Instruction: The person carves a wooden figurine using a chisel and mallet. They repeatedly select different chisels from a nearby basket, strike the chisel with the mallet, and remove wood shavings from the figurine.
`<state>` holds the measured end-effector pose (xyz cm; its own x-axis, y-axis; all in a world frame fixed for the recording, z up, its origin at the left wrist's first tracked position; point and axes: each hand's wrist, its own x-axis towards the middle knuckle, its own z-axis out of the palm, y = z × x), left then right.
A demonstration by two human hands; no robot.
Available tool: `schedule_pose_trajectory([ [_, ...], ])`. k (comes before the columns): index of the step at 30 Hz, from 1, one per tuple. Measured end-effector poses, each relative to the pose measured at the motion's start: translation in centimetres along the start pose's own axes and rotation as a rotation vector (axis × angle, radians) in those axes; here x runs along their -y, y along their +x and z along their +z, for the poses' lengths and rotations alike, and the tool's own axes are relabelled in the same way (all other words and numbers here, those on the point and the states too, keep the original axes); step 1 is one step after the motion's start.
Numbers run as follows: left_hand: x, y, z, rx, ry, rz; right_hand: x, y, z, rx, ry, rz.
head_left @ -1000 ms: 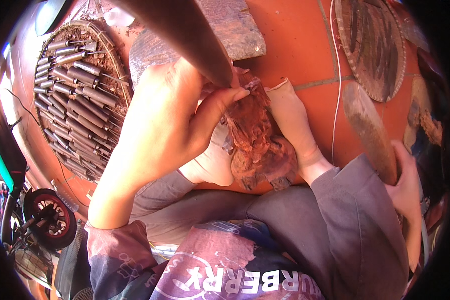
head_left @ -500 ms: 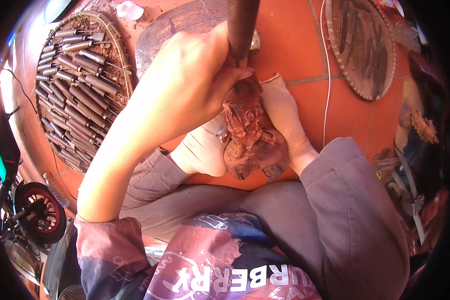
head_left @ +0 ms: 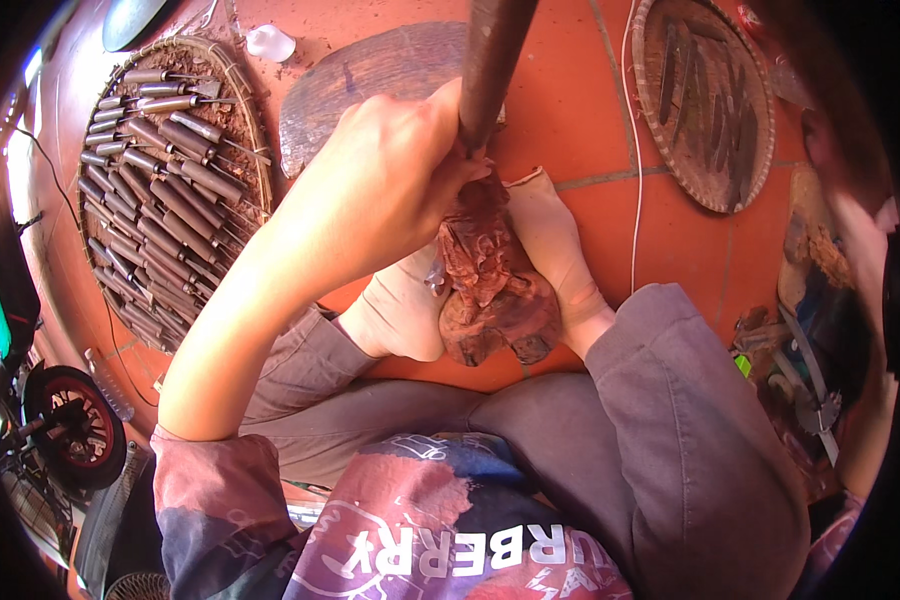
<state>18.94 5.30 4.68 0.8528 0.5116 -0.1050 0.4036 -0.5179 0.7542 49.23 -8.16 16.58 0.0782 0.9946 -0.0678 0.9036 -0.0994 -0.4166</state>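
Observation:
My left hand (head_left: 390, 170) is wrapped round a carving chisel (head_left: 495, 70) with a thick, dark, round handle. The chisel stands nearly upright, its lower end hidden behind my fingers at the top of a reddish-brown wood carving (head_left: 490, 290). That carving has folded, knobbly relief and lies on the floor, clamped between my two bare feet (head_left: 405, 310). Far out at the right rim is my right hand (head_left: 858, 225), raised away from the carving; blur and the dark rim hide its fingers and anything in them.
A round woven tray (head_left: 255, 130) of several wood-handled chisels lies at left, a second tray (head_left: 660, 150) with dark flat bars at far right. Ahead lies a wooden board (head_left: 370, 90). A white cable (head_left: 634, 200) crosses the tiles. A motorbike wheel (head_left: 75, 430) stands at lower left.
My right arm and hand have come into view at the right rim. The chisel's top leans slightly further right. My left hand keeps its hold, and the whole view has shifted a little.

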Motion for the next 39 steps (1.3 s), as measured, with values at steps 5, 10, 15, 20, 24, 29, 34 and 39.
schedule_pose_trajectory([
  [5,-1.4,0.0,-1.6,-0.104,-0.101,0.024,0.6,0.5,-0.4,-0.016,-0.011,0.019],
  [10,-2.5,1.0,-3.0,-0.098,-0.367,0.046,0.6,0.3,-1.1,-0.058,-0.030,0.042],
  [15,-1.7,1.0,-2.7,-0.063,-0.415,0.017,0.3,0.4,-1.0,-0.060,-0.020,0.061],
  [20,-1.3,1.3,-2.3,-0.102,-0.458,0.032,0.8,-0.1,-0.2,-0.053,-0.012,0.112],
  [24,-1.1,1.0,-2.4,-0.300,-0.463,0.049,1.0,-0.9,-0.6,0.146,0.137,0.375],
  [29,-2.2,-0.2,-1.7,-0.513,-0.344,0.238,-1.2,-5.6,3.4,0.014,0.396,0.301],
  [34,-4.8,-1.6,5.4,0.100,-0.590,0.447,-0.2,-7.1,2.8,0.322,0.178,0.022],
  [39,-4.3,-1.0,8.5,-0.155,-0.672,0.732,0.6,-6.6,4.0,0.285,0.114,-0.195],
])
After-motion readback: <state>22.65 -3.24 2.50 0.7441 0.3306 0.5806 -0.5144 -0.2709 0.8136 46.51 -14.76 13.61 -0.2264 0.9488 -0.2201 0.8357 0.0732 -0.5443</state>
